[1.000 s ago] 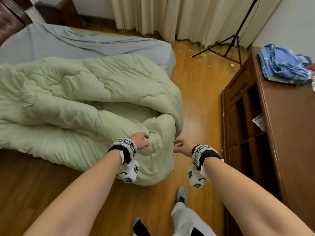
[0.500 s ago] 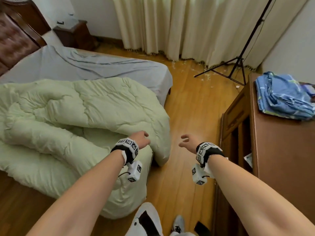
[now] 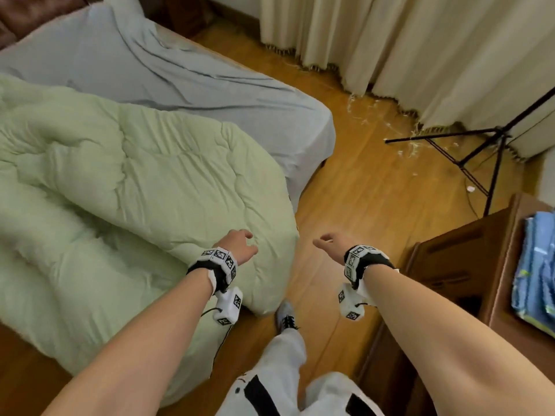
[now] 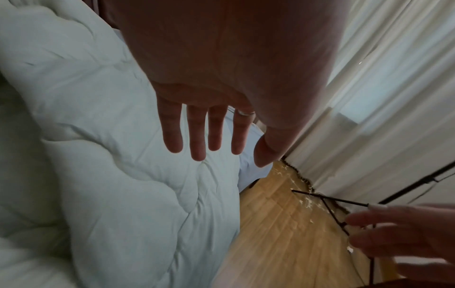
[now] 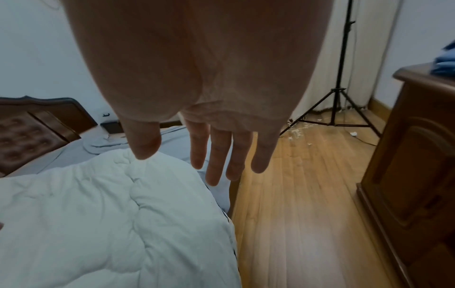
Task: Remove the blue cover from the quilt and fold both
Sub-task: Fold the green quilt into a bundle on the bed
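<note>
Hands – left over quilt, fingers straight | right – splayed, empty

Bare floor between quilt and cabinet.

A pale green quilt with stitched quilting lies on a grey-blue bed sheet — beside it, honey-coloured wood floor, cream curtains, a dark brown cabinet and a blue patterned cover.
</note>
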